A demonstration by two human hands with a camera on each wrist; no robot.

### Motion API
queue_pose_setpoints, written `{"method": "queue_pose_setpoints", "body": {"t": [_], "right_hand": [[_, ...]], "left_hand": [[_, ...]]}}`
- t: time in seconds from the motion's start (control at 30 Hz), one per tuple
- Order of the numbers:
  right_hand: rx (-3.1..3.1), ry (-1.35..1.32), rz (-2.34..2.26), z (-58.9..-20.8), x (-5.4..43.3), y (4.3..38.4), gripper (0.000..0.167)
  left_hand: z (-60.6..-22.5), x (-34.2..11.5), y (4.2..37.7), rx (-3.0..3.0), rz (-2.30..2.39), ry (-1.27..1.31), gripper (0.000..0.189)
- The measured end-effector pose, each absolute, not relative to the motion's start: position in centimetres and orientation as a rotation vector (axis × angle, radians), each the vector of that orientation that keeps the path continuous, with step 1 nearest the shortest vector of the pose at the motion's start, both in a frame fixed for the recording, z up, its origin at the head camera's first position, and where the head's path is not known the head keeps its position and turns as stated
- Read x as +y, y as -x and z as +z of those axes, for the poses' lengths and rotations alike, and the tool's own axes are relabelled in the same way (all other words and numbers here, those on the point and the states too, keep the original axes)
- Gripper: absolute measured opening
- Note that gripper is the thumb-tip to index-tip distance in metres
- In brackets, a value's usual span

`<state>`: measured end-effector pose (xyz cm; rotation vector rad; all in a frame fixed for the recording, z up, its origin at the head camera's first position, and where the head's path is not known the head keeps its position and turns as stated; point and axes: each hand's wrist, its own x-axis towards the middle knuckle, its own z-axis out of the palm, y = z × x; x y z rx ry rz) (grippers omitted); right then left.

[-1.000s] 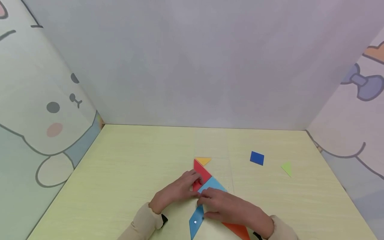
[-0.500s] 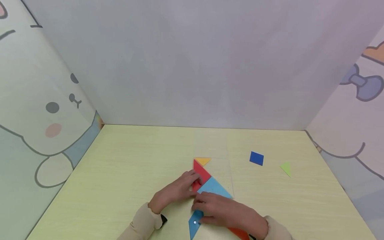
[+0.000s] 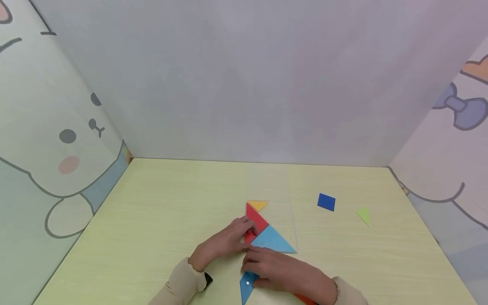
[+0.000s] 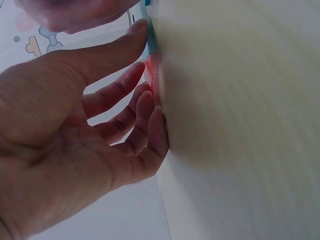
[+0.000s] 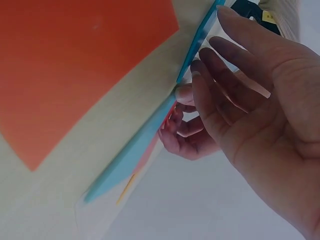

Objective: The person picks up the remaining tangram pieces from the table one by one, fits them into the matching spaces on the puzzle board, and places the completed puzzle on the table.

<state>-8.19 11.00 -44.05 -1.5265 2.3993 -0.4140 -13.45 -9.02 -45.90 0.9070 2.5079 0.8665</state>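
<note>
In the head view, flat tangram pieces lie near the table's front. My left hand (image 3: 226, 239) rests its bent fingers on a red piece (image 3: 257, 217); its thumb tip is by the corner of a light blue triangle (image 3: 274, 240). Along their sloping edges these two pieces meet. My right hand (image 3: 280, 269) hovers low or rests over a darker blue piece (image 3: 247, 288) with a white dot, covering part of it. In the right wrist view the thumb is by that blue piece's edge (image 5: 200, 40), fingers loosely bent. An orange-red piece (image 3: 305, 298) is mostly hidden under the right forearm.
A small yellow triangle (image 3: 258, 205) touches the red piece's top end. Apart to the right lie a dark blue square (image 3: 326, 202) and a lime green triangle (image 3: 364, 215). A faint clear tray outline (image 3: 294, 224) surrounds the pieces. Walls edge the table behind and at both sides.
My right hand has slid slightly left and toward the front edge, uncovering more of the light blue triangle and covering more of the orange-red piece. The left hand has stayed in place.
</note>
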Motion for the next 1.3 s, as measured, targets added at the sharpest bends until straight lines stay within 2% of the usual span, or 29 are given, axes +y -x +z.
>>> {"method": "queue_pose_setpoints", "body": {"t": [1.3], "right_hand": [[2.471,1.509,-0.366,-44.70,10.47,8.03,0.038]], "left_hand": [[-46.04,-9.09,13.61,2.496,0.877,-0.911,0.028]]}}
